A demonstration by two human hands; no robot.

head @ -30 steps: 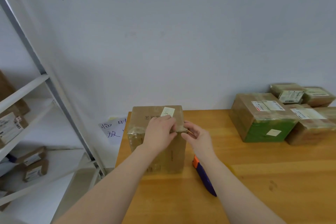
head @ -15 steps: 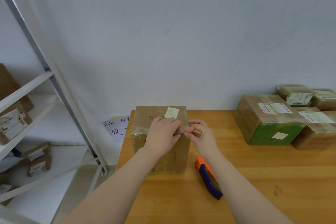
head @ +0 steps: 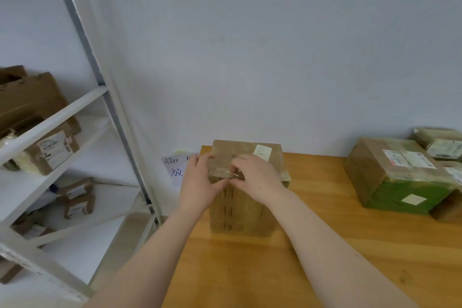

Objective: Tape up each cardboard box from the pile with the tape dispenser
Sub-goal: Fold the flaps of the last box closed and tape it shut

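Box: the box (head: 241, 207) stands upright on the table (head: 337, 245), close to the far left corner.
Left hand: the left hand (head: 200, 184) grips the box's top front edge at the left, fingers over the top and thumb on the front face. This looks meant to steady the box.
Right hand: the right hand (head: 258, 177) sits just right of the left hand, nearly touching it. Its curled fingers and thumb pinch the same edge where a glossy tape strip (head: 221, 170) lies, probably to smooth or fold its end down.
Why upright: standing it on end likely brings the seam up within easy reach.
Look of box: brown card, taller than wide. Shiny tape wraps the upper part, a pale sticker (head: 262, 151) sits on the top towards the back right, and dark print runs down the front.
Dispenser: not in view, and neither hand holds it.
Pile: more boxes (head: 395, 170) lie well to the right of the box, taped and labelled, one with a green face.
Left of box: a handwritten note (head: 175, 167) is just beside it, and a shelf (head: 62, 117) with parcels stands further off.
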